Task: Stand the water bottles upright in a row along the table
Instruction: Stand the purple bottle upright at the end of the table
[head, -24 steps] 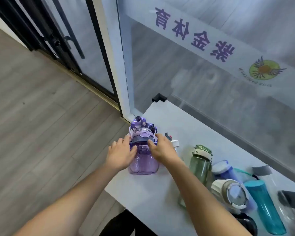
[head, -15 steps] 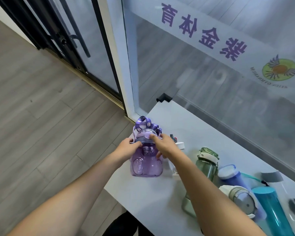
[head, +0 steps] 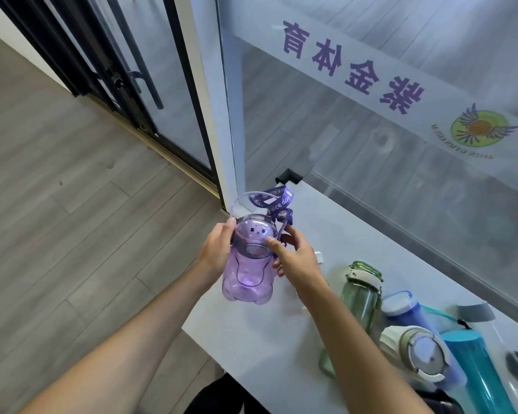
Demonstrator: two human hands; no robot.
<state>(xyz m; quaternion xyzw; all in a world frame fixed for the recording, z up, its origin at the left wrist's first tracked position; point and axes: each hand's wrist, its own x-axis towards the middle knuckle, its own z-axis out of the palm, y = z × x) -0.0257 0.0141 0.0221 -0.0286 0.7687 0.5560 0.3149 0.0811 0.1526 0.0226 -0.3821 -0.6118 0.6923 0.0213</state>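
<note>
Both hands, left [head: 217, 252] and right [head: 296, 258], clasp the purple bottle [head: 248, 264] by its sides, probably steadying it upright at the table [head: 251, 339] edge.

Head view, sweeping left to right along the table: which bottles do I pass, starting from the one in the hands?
Purple bottle held between left hand and right hand → green bottle → blue bottle → teal bottle.

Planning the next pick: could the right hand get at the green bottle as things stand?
Probably yes, once freed: the right hand grips the purple bottle, but the green bottle stands close beside its forearm, nothing between.
</note>
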